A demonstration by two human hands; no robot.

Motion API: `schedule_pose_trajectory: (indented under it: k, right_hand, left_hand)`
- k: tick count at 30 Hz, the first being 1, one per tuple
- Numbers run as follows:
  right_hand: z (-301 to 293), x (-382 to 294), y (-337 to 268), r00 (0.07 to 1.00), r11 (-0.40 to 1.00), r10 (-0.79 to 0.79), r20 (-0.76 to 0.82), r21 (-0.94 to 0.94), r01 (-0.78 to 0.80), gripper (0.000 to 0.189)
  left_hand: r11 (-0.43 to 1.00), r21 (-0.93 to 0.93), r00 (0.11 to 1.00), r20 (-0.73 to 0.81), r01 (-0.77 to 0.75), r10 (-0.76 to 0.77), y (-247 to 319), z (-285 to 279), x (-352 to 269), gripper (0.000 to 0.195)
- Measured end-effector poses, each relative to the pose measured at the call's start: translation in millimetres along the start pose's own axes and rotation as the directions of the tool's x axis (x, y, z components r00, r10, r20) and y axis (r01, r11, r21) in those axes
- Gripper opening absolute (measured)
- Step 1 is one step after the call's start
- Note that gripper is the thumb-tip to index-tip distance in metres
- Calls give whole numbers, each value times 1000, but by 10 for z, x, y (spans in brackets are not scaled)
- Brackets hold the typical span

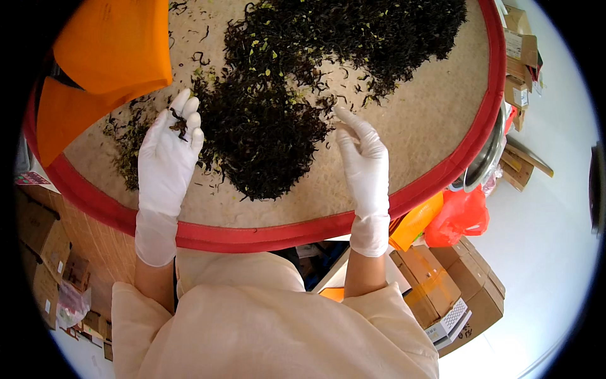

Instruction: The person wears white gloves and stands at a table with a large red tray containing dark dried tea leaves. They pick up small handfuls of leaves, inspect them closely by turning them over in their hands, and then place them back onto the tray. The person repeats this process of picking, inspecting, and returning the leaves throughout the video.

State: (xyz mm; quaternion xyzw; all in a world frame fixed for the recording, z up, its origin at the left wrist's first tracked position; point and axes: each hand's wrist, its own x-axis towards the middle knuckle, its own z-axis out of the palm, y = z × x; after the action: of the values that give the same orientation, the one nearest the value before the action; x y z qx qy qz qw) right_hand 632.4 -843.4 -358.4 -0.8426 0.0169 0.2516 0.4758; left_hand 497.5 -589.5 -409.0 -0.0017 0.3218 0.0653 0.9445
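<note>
My left hand [170, 151], in a white glove, is turned palm up above the left part of a round tray [416, 128] with a red fabric rim. A few twisted dark leaves [179, 125] rest on its fingers. Beside it spreads a heap of dark, dried leaves that look like tea [265, 142], flecked with yellow-green bits. My right hand [362, 151], gloved in white too, hovers right of this heap. Its fingers are bent and apart, with nothing visible between them. A smaller greenish scatter of bits [128, 166] lies left of my left hand.
A larger leaf heap [350, 28] covers the tray's far side. Orange sheet-like pieces [118, 47] overhang the tray at upper left. Beyond the rim at right are a metal basin [485, 151], a red plastic bag [459, 218] and cardboard boxes [428, 279]. More boxes [52, 256] stand at left.
</note>
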Motion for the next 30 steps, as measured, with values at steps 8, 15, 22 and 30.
schedule_pose_trajectory:
  k: [8,15,22,30]
  right_hand:
    - [169,-124,242,953,888,-303,-22,-370,274,28]
    - [646,-631,37,834,706,-423,355,-448,549,47]
    - [463,-1043,149,735,639,-369,569,-419,645,39]
    - [251,-943,263,918,759,-342,202,-516,396,47]
  left_hand:
    - [999,34,1000,25,11,-11,37,-52,-14,42]
    - [999,42,1000,-9,9,-9,-46,27,14,42]
    - [999,47,1000,19,5,-6,31,-26,-12,43]
    - [1000,4,999,34,16,-16,74,-65,-55,42]
